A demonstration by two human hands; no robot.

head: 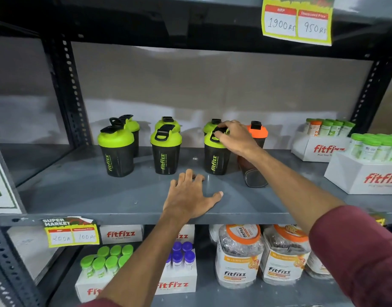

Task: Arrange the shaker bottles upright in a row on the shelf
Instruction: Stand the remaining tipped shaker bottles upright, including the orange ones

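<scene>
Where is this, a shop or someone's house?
Most likely a shop. Handwritten price tags hang on the metal shelf, and many matching shaker bottles and boxed fitfizz tubes stand in rows, like goods for sale.

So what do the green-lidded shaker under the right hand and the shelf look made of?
Green-lidded shaker: likely plastic, with a dark, smoky, semi-glossy cup, matte lime lid and printed logo. Shelf: probably grey-painted metal, given its dull sheen and perforated uprights.

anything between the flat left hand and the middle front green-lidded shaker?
No. Head view shows only bare grey shelf between the left hand and that green-lidded black shaker.
</scene>
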